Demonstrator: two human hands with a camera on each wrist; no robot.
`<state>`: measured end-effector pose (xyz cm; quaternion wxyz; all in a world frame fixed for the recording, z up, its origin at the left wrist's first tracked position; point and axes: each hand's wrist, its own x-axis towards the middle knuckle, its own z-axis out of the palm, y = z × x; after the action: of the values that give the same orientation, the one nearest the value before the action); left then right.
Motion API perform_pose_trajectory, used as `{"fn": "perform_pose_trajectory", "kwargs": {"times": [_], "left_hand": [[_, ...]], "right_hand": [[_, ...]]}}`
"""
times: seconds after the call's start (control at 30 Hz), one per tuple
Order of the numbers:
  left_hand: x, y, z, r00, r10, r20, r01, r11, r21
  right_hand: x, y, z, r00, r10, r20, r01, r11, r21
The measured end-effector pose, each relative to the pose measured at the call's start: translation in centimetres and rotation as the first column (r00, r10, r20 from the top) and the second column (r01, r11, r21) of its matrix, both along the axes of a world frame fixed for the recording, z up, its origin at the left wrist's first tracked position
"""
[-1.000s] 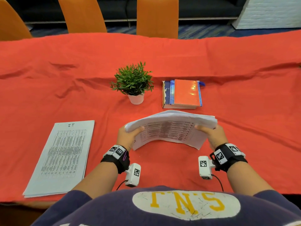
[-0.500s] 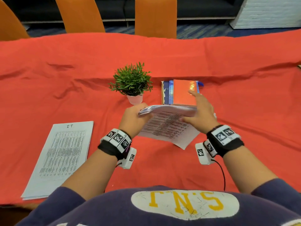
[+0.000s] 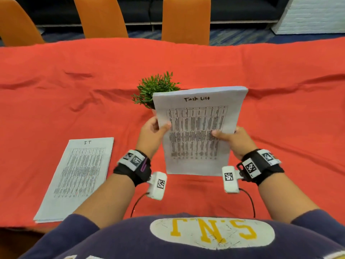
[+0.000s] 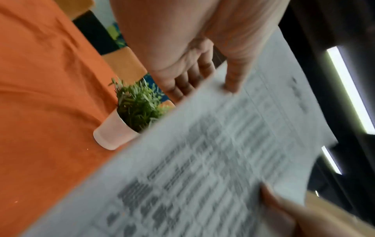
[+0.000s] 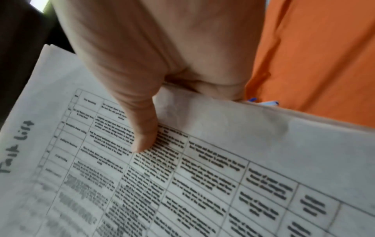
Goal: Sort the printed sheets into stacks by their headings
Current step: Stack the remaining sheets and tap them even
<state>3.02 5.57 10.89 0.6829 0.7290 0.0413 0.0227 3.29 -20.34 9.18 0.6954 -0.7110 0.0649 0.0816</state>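
I hold a thick bundle of printed sheets [image 3: 197, 131] upright above the table, its top page headed "Task List" and filled with a table. My left hand [image 3: 155, 129] grips its left edge, thumb on the front and fingers behind. My right hand [image 3: 231, 137] grips the right edge the same way. The right wrist view shows my thumb pressed on the top page of the bundle [image 5: 202, 176]. The left wrist view is blurred but shows the bundle [image 4: 202, 160] with my fingers behind it. A stack headed "IT" [image 3: 78, 176] lies flat at the front left.
A small potted plant [image 3: 155, 90] stands behind the held bundle, partly hidden by it. Red cloth [image 3: 56, 90] covers the table. Orange chairs [image 3: 184, 17] line the far side. The books seen earlier are hidden behind the sheets.
The bundle went from lying flat and low in both hands to standing upright with its heading facing me. Both hands shifted their hold to its side edges and rose.
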Motion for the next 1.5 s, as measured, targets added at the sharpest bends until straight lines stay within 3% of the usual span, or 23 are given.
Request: {"fn": "perform_pose_trajectory", "kwargs": {"times": [0.27, 0.43, 0.63, 0.9, 1.07, 1.2, 1.37, 1.5], "left_hand": [[-2.4, -1.7, -1.7, 0.977, 0.194, 0.091, -0.199, 0.979, 0.041], [-4.4, -1.9, -4.8, 0.983, 0.170, -0.070, -0.169, 0.986, 0.016], [-3.9, -1.3, -4.2, 0.984, 0.170, -0.055, -0.175, 0.981, -0.089], [-4.5, -1.9, -7.3, 0.959, 0.193, -0.206, -0.185, 0.981, 0.060], [-3.8, -1.2, -6.5, 0.964, 0.213, -0.162, -0.201, 0.976, 0.089], [-3.2, 2.0, -5.3, 0.953, 0.269, -0.142, -0.256, 0.961, 0.103], [-3.0, 10.2, -4.3, 0.893, 0.405, -0.197, -0.373, 0.910, 0.181], [-3.8, 19.1, -4.6, 0.835, 0.491, -0.248, -0.412, 0.857, 0.309]], "right_hand": [[-2.3, 3.1, -2.9, 0.997, -0.076, 0.008, 0.073, 0.980, 0.184], [-3.4, 3.9, -5.9, 0.995, -0.070, -0.065, 0.078, 0.989, 0.124], [-3.1, 3.7, -5.5, 0.994, -0.080, -0.068, 0.090, 0.984, 0.153], [-3.7, 3.3, -7.8, 0.989, -0.046, -0.139, 0.057, 0.995, 0.078], [-2.6, 4.0, -6.7, 0.989, -0.040, -0.145, 0.052, 0.996, 0.076], [-1.4, 6.8, -5.0, 0.990, -0.002, -0.142, 0.015, 0.996, 0.092], [0.5, 14.9, -4.6, 0.985, 0.082, -0.151, -0.072, 0.995, 0.070], [1.1, 23.0, -6.4, 0.966, 0.162, -0.202, -0.181, 0.980, -0.084]]}}
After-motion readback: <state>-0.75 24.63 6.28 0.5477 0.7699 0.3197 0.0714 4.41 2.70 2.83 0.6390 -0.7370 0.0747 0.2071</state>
